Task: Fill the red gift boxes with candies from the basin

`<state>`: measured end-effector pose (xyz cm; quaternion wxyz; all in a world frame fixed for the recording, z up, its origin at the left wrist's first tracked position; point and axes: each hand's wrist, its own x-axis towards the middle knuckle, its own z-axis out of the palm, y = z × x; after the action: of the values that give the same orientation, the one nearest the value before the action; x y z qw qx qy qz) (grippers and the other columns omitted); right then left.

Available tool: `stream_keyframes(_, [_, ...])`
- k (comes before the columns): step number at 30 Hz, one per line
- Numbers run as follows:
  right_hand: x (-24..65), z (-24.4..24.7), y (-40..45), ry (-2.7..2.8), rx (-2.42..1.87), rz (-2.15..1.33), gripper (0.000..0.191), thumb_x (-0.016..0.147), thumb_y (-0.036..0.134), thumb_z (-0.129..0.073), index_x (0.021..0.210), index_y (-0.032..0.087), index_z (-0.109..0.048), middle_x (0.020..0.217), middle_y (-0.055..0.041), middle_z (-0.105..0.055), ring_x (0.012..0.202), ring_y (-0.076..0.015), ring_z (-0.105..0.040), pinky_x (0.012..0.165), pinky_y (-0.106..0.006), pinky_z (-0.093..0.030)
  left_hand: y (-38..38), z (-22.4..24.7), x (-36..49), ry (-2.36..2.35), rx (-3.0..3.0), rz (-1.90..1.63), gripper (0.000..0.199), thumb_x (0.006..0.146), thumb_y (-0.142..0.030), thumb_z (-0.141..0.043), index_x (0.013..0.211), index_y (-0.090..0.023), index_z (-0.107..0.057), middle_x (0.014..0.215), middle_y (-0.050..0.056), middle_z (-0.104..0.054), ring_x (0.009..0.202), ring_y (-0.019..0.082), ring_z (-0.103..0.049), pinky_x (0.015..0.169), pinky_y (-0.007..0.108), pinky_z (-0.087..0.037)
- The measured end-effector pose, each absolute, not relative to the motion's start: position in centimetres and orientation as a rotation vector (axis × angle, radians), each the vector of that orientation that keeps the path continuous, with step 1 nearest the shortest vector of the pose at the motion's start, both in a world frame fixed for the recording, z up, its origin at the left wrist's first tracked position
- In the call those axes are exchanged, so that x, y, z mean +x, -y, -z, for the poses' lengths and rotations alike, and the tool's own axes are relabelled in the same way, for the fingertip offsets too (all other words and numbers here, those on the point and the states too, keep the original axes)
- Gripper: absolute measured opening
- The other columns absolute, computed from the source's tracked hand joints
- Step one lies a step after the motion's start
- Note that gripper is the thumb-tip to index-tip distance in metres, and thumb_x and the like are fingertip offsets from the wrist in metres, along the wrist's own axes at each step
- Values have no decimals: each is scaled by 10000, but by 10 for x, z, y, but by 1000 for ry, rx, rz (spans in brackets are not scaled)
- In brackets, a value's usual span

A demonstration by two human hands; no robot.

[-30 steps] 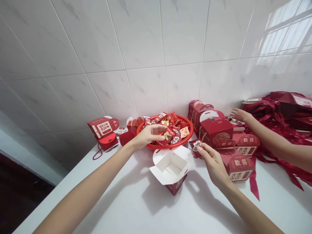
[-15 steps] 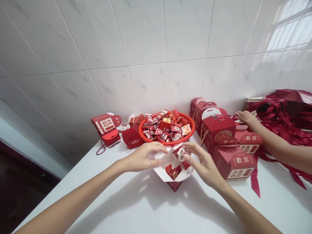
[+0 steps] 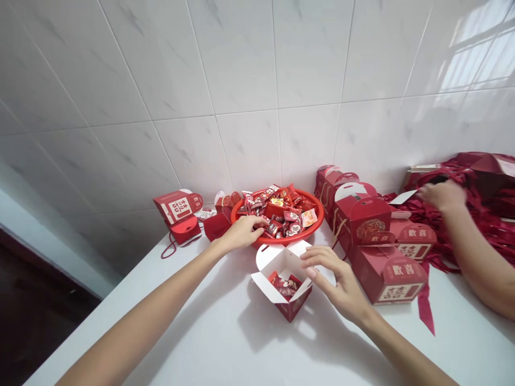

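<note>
Open box [image 3: 295, 306] holds some sweets [image 3: 286, 287], flaps not yet folded; closed boxes [image 3: 386, 271] at its two o'clock, basin [image 3: 321, 215] at twelve with plenty left. Left hand [image 3: 243, 234] curled into basin, hold unclear; right hand [image 3: 340, 285] loosely open, empty, at box's three o'clock

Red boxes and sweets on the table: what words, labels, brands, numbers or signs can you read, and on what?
"歡喜": front right box
"歡喜": box behind it
"囍", stylised: front right box and far-left box
Too small or blurred: print on the sweets in the red bowl and in the open box; no brand or number is readable.
</note>
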<state>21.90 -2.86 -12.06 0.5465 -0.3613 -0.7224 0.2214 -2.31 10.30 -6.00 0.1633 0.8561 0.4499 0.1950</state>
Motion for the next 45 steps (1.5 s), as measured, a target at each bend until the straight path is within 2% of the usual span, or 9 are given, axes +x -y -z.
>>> stream_keyframes(4, [219, 122, 29, 1720, -870, -509, 145, 944, 302, -604, 886, 248, -726, 996, -70, -731, 1027, -250, -630, 914, -421, -492, -123, 64, -15, -1281, 2273, -416, 282, 768, -456, -648, 737, -177, -678, 697, 15, -672, 693, 207, -601, 632, 282, -413])
stream_keyframes(7, [219, 123, 29, 1752, -877, -491, 131, 938, 283, -609, 879, 245, -719, 1001, -69, -727, 1017, -248, -628, 907, -419, -489, -130, 66, -10, -1255, 2195, -388, 335, 657, -444, -733, 540, -178, -569, 520, -33, -508, 567, 153, -471, 553, 268, -318])
stream_keyframes(11, [219, 125, 29, 1771, -874, -461, 122, 936, 264, -606, 880, 247, -714, 999, -62, -723, 1020, -243, -623, 911, -414, -485, -134, 68, -14, -1251, 2106, -467, 231, 592, -347, -760, 699, -161, -675, 628, -12, -607, 644, 174, -544, 601, 269, -381])
stream_keyframes(17, [220, 126, 28, 1782, -877, -420, 122, 937, 258, -603, 876, 242, -708, 985, -64, -720, 1013, -246, -618, 902, -414, -484, -132, 69, -22, -1305, 1983, -613, 520, 711, -459, -687, 1102, -123, -623, 833, 57, -687, 739, 212, -640, 663, 298, -470])
stream_keyframes(21, [220, 126, 29, 1791, -885, -410, 124, 938, 264, -600, 881, 240, -706, 994, -67, -716, 1012, -248, -617, 898, -418, -484, -127, 67, -19, -1254, 2118, -444, 382, 665, -467, -742, 872, -177, -605, 768, 6, -636, 740, 189, -586, 654, 268, -428])
stream_keyframes(25, [221, 125, 29, 1796, -888, -406, 123, 939, 267, -597, 882, 240, -702, 1003, -62, -711, 1009, -243, -620, 894, -411, -485, -123, 64, -19, -1120, 2207, -291, 355, 775, -514, -642, 668, -180, -582, 660, -20, -557, 674, 155, -499, 626, 259, -362])
stream_keyframes(29, [221, 124, 29, 1815, -889, -386, 126, 939, 257, -592, 872, 240, -697, 993, -58, -712, 990, -238, -632, 887, -405, -480, -121, 58, -24, -1008, 2224, -298, 354, 815, -509, -625, 735, -169, -684, 796, 10, -644, 754, 166, -546, 709, 270, -397])
stream_keyframes(37, [221, 126, 29, 1820, -898, -371, 140, 944, 271, -584, 871, 235, -699, 987, -67, -714, 979, -240, -639, 875, -401, -488, -119, 52, -32, -912, 2016, -410, 271, 695, -391, -784, 846, -167, -762, 939, 48, -716, 881, 193, -618, 795, 279, -460])
stream_keyframes(45, [221, 123, 30, 1834, -912, -373, 128, 935, 282, -591, 871, 245, -696, 993, -67, -719, 997, -255, -643, 897, -423, -479, -118, 57, -30, -982, 1854, -608, 426, 696, -527, -775, 872, -141, -729, 788, 41, -691, 724, 158, -587, 676, 271, -443])
